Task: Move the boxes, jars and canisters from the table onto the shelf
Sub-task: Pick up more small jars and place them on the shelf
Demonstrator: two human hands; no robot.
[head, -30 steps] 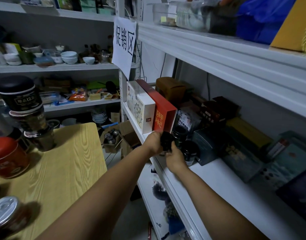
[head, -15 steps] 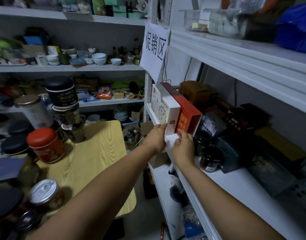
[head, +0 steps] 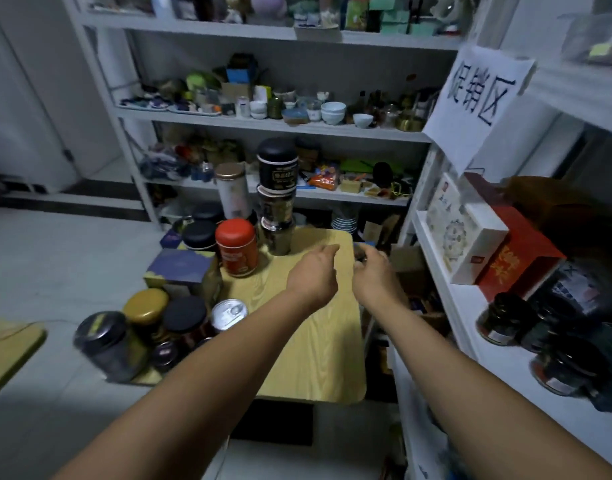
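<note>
The fingers (head: 328, 250) of the left hand (head: 311, 277) and the right hand (head: 375, 273) were loosely curled and held nothing above the surface (head: 315, 348). It seemed a reach for the stacked canisters (head: 276, 202) nearby. These would need a steady grip on the way to the shelf (head: 502, 362).

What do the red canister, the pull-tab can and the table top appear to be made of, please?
The red canister looks like painted tin, with a glossy sheen on its domed lid. The pull-tab can has a bare silvery metal top with a ring pull; its body is mostly hidden. The table top shows pale wood grain, possibly laminate rather than solid wood.
</note>
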